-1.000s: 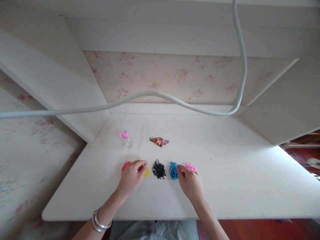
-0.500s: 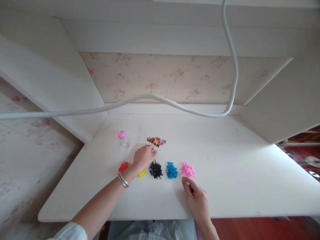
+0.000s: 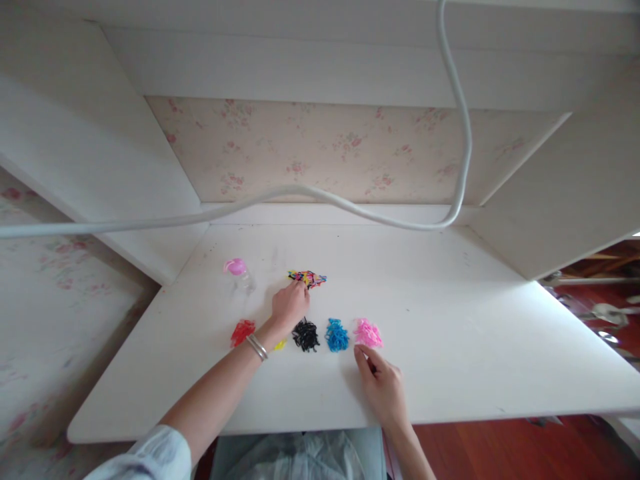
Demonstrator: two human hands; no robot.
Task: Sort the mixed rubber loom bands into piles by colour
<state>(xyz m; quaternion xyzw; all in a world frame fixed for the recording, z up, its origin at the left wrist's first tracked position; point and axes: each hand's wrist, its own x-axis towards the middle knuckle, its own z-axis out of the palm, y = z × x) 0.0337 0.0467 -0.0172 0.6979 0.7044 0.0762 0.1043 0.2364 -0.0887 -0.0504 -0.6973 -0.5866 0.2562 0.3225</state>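
A mixed-colour pile of small rubber bands (image 3: 314,278) lies at the middle of the table. My left hand (image 3: 291,305) reaches over the sorted row, its fingertips bent together at the pile's near edge; whatever they pinch is hidden. Nearer to me are separate piles of red bands (image 3: 243,332), yellow bands (image 3: 280,345), black bands (image 3: 305,335), blue bands (image 3: 337,335) and pink bands (image 3: 369,333). The yellow pile is partly covered by my left wrist. Just below the pink pile, my right hand (image 3: 384,383) has thumb and forefinger closed; nothing can be made out between them.
A small clear container with a pink top (image 3: 237,267) lies left of the mixed pile. A white cable (image 3: 300,192) hangs across the view above the white table (image 3: 475,340). Cabinet panels (image 3: 555,187) close in the sides, and wallpaper (image 3: 345,143) covers the back.
My left hand has moved forward from just short of the mixed pile to touching its near edge. The right hand stays closed by the pink pile. The view has shifted slightly.
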